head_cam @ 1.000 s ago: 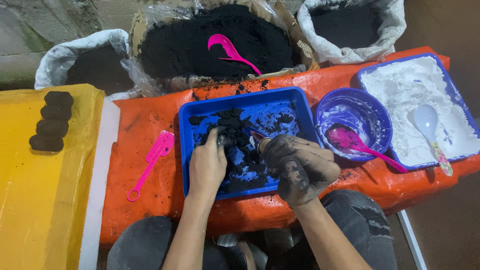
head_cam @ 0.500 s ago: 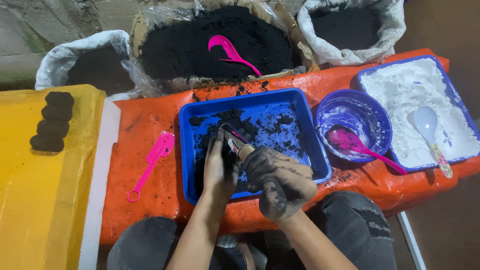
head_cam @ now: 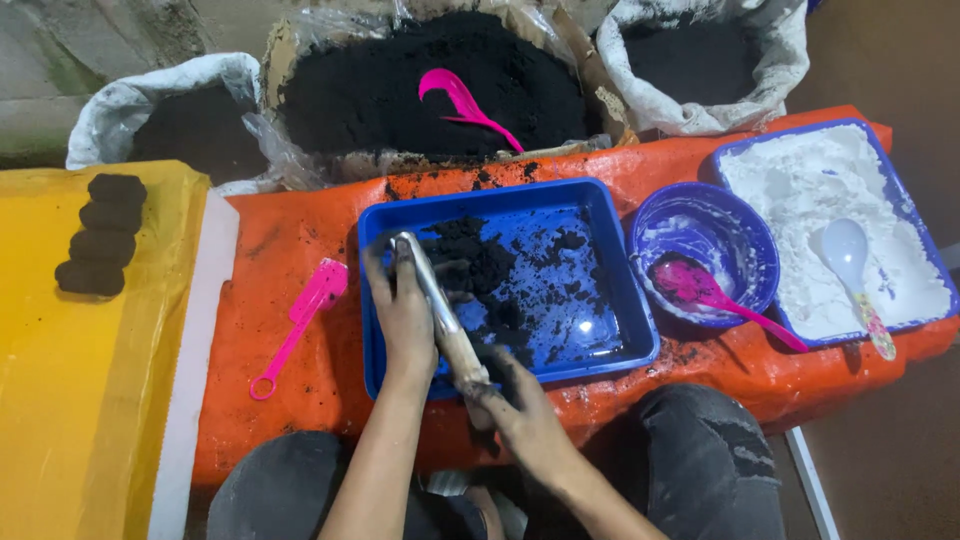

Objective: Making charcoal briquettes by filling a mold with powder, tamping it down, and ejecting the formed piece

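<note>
A blue tray [head_cam: 612, 262] holds loose black powder [head_cam: 487, 262] and sits on an orange-covered bench [head_cam: 300, 250]. A slim metal tube [head_cam: 437, 308] slants across the tray's left part, top end far, bottom end near me. My left hand [head_cam: 402, 312] wraps the tube's upper half over the tray, with its fingers blurred. My right hand [head_cam: 517, 402], smeared black, grips the tube's lower end at the tray's near rim.
A pink scoop [head_cam: 298, 325] lies left of the tray. To the right are a blue bowl [head_cam: 722, 222] with a pink spoon [head_cam: 712, 292] and a tray of white powder [head_cam: 812, 192] with a white spoon [head_cam: 850, 262]. Sacks of black powder [head_cam: 372, 92] stand behind. Several black pucks [head_cam: 100, 235] lie on a yellow sheet.
Both hands were working the powder mid-tray. Now the right hand has drawn back to the near rim on the tube's lower end, and the left hand has shifted left along the tube.
</note>
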